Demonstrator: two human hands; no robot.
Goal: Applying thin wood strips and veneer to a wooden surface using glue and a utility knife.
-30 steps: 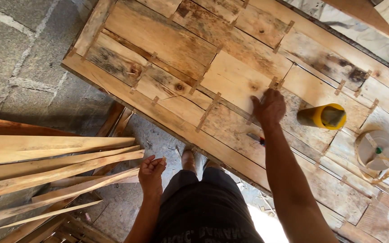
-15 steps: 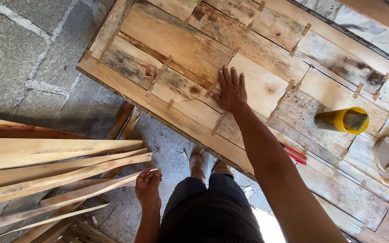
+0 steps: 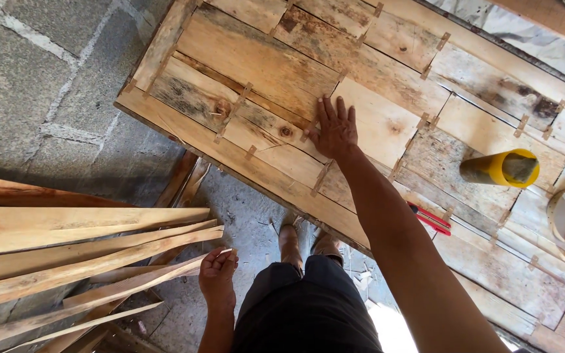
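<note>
While the right hand (image 3: 336, 128) lies flat with fingers spread wide on the wooden panel (image 3: 263, 72), pressing a pale board near the panel's middle, the left hand (image 3: 217, 273) hangs low beside the leg, fingers loosely curled, empty, fingertips just beside the tip of a thin wood strip (image 3: 119, 286). The panel's near edge runs diagonally above the feet. A yellow tube (image 3: 501, 168) and red pliers (image 3: 431, 218) lie to the right, well apart from the hand. Bare concrete floor (image 3: 47, 85) lies open left of the panel.
</note>
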